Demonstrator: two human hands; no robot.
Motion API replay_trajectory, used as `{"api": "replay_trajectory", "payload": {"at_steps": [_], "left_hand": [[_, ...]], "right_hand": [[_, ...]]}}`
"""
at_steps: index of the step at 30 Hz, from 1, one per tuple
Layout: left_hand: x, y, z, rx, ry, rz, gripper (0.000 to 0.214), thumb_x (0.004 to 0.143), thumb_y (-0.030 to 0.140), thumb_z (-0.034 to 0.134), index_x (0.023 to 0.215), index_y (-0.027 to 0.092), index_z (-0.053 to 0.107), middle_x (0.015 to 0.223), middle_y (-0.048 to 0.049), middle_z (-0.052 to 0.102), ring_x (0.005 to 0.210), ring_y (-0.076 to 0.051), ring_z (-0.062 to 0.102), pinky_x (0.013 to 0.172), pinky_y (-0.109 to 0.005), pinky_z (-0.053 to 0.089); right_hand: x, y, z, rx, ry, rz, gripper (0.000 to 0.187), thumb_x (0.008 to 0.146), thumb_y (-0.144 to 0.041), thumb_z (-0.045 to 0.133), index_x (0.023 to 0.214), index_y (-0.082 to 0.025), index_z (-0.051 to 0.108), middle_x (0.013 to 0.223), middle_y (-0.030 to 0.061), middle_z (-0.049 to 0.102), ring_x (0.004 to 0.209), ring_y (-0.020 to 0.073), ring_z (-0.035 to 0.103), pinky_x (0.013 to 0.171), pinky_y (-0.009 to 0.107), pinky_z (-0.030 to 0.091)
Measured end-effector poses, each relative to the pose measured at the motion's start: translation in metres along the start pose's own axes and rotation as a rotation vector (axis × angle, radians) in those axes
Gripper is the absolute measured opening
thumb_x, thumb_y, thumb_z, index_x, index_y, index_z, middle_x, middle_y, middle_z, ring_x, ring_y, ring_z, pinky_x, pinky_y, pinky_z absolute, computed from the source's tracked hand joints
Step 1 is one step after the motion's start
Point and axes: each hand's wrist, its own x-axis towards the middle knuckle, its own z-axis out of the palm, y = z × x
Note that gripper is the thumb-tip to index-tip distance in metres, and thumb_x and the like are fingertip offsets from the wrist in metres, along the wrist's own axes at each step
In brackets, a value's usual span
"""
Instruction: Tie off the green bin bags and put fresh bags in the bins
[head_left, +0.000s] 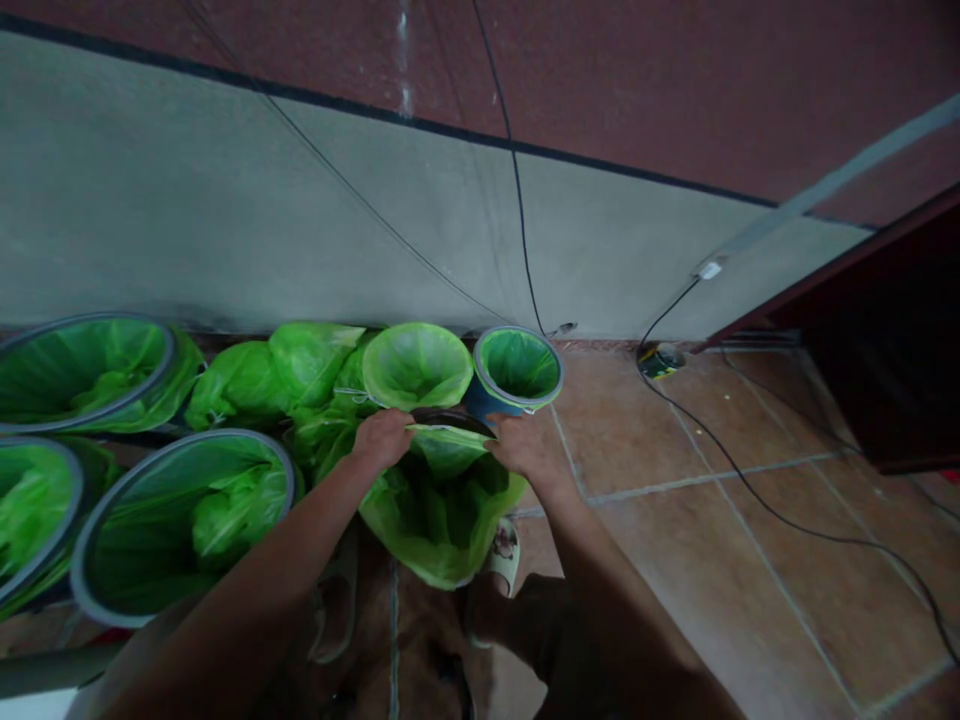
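My left hand [384,438] and my right hand [517,442] are both closed on the far edge of a green trash bag [431,565]. The edge is pulled taut between them, beside the dark curved rim [459,417] of what looks like a bin. Below my hands the bag hangs wide at the mouth, dark inside, between my slippered feet. Just beyond my right hand stands a small blue bin [491,400] with a green liner and grey ring. Another bin with a pale green liner [418,365] is beyond my left hand.
Large grey-rimmed bins with green liners, one with a rim [289,480] near my left arm, stand on the left. Knotted green bags [244,380] lie by the wall. On the right, a black cable [780,530] crosses the tiled floor near a small can [661,360].
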Motion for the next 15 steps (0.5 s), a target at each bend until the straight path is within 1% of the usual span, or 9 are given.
{"api": "replay_trajectory", "payload": {"at_steps": [2, 4, 7, 9, 10, 12, 15], "left_hand": [[0.000, 0.003, -0.001, -0.021, 0.021, 0.044, 0.034, 0.090, 0.034, 0.044, 0.105, 0.021, 0.072, 0.104, -0.0078, 0.071, 0.098, -0.021, 0.064, 0.087, -0.030, 0.048], [0.000, 0.006, -0.002, -0.073, 0.028, 0.100, 0.033, 0.090, 0.033, 0.045, 0.105, 0.020, 0.072, 0.105, -0.0075, 0.071, 0.097, -0.021, 0.064, 0.088, -0.030, 0.048], [0.001, 0.009, -0.004, -0.150, 0.047, 0.166, 0.030, 0.090, 0.030, 0.045, 0.101, 0.019, 0.072, 0.104, -0.0074, 0.071, 0.097, -0.019, 0.064, 0.088, -0.028, 0.047], [0.001, 0.010, -0.005, -0.156, 0.045, 0.162, 0.029, 0.090, 0.026, 0.045, 0.096, 0.016, 0.072, 0.099, -0.0084, 0.072, 0.094, -0.019, 0.065, 0.086, -0.028, 0.047], [0.001, 0.011, -0.006, -0.141, 0.034, 0.149, 0.029, 0.090, 0.024, 0.044, 0.094, 0.015, 0.072, 0.096, -0.0090, 0.072, 0.091, -0.019, 0.065, 0.084, -0.028, 0.048], [0.000, 0.011, -0.007, -0.095, 0.002, 0.135, 0.028, 0.088, 0.019, 0.043, 0.089, 0.014, 0.071, 0.090, -0.0100, 0.072, 0.087, -0.020, 0.066, 0.081, -0.029, 0.048], [-0.003, 0.009, -0.008, -0.053, -0.009, 0.144, 0.027, 0.085, 0.015, 0.044, 0.088, 0.015, 0.071, 0.089, -0.0107, 0.072, 0.087, -0.022, 0.067, 0.081, -0.030, 0.048]], "right_hand": [[0.004, -0.007, 0.008, 0.029, 0.008, -0.056, 0.044, 0.084, -0.027, 0.059, 0.127, -0.017, 0.057, 0.122, 0.0110, 0.065, 0.113, 0.0235, 0.059, 0.099, 0.031, 0.042], [0.006, -0.012, 0.015, 0.037, -0.001, -0.071, 0.043, 0.086, -0.026, 0.057, 0.128, -0.017, 0.057, 0.124, 0.0099, 0.064, 0.114, 0.0217, 0.058, 0.099, 0.029, 0.041], [0.007, -0.015, 0.019, 0.011, -0.013, -0.062, 0.028, 0.089, -0.025, 0.051, 0.112, -0.019, 0.066, 0.110, 0.0087, 0.070, 0.105, 0.0208, 0.063, 0.092, 0.028, 0.043], [0.006, -0.016, 0.016, -0.006, 0.022, -0.042, 0.025, 0.091, -0.025, 0.047, 0.102, -0.019, 0.068, 0.101, 0.0082, 0.071, 0.099, 0.0207, 0.064, 0.086, 0.028, 0.044], [0.006, -0.016, 0.015, -0.010, 0.049, -0.028, 0.025, 0.091, -0.025, 0.045, 0.100, -0.019, 0.068, 0.100, 0.0084, 0.071, 0.097, 0.0207, 0.065, 0.084, 0.028, 0.044], [0.004, -0.015, 0.011, -0.016, 0.095, -0.002, 0.026, 0.092, -0.023, 0.043, 0.099, -0.018, 0.067, 0.100, 0.0091, 0.071, 0.095, 0.0206, 0.065, 0.082, 0.027, 0.044], [0.003, -0.013, 0.010, 0.002, 0.102, 0.006, 0.025, 0.090, -0.021, 0.045, 0.098, -0.017, 0.068, 0.099, 0.0086, 0.071, 0.095, 0.0206, 0.065, 0.083, 0.027, 0.044]]}}
